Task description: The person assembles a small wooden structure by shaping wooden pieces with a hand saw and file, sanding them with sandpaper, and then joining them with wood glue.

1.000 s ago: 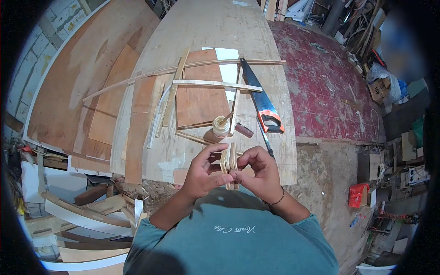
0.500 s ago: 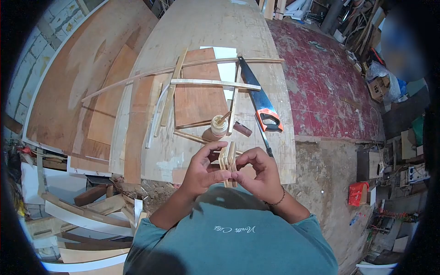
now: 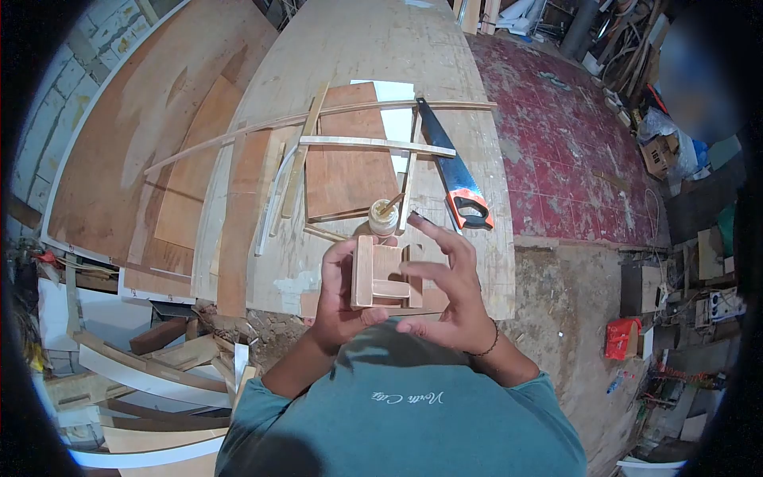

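Observation:
I hold a small glued-up wooden piece (image 3: pixel 380 277), made of short pale slats around a reddish panel, in front of my chest with its flat face turned up toward me. My left hand (image 3: pixel 335 296) grips it by its left edge and underside. My right hand (image 3: pixel 445 294) touches its right side with the fingers spread and the index finger stretched forward. Just beyond the piece, a small glue jar (image 3: pixel 382 216) with a stick in it stands on the plywood work surface (image 3: pixel 350 48).
A handsaw (image 3: pixel 451 181) with an orange-and-black handle lies right of the jar. Long thin wood strips (image 3: pixel 318 119) and a reddish board (image 3: pixel 343 163) lie across the plywood. Offcuts are piled on the floor at lower left (image 3: pixel 143 362). Red tiled floor (image 3: pixel 572 159) extends right.
The wooden piece was held edge-on between both hands' pinched fingertips. It has been turned flat toward me, and my right hand's fingers have opened out.

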`<state>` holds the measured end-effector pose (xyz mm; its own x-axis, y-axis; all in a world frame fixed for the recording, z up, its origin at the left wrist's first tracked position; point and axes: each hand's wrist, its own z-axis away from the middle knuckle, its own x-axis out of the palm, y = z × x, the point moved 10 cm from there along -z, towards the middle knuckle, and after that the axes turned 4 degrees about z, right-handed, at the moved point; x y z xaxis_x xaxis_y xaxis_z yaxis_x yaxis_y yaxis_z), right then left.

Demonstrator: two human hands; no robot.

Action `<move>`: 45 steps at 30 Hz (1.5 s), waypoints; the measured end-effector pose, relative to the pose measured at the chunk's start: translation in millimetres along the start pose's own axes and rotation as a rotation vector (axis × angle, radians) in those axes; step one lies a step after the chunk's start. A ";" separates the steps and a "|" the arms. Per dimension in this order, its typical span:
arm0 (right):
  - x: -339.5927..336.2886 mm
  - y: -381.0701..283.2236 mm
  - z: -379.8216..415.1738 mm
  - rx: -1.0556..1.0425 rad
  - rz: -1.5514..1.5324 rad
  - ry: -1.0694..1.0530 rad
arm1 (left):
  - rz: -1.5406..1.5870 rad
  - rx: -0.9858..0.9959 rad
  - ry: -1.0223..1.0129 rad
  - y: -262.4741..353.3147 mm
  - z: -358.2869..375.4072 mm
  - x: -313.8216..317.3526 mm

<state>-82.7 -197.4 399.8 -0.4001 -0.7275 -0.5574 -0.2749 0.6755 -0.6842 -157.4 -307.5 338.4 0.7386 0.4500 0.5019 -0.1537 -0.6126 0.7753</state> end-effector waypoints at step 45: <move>19.3 29.7 12.8 0.115 -0.650 -0.010 | -0.104 0.042 -0.086 -2.1 0.9 -0.3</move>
<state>-87.4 -192.9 362.7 -0.1754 -0.9843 -0.0178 -0.3622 0.0813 -0.9285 -156.7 -306.9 336.2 0.8027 0.4566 0.3836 -0.0472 -0.5926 0.8041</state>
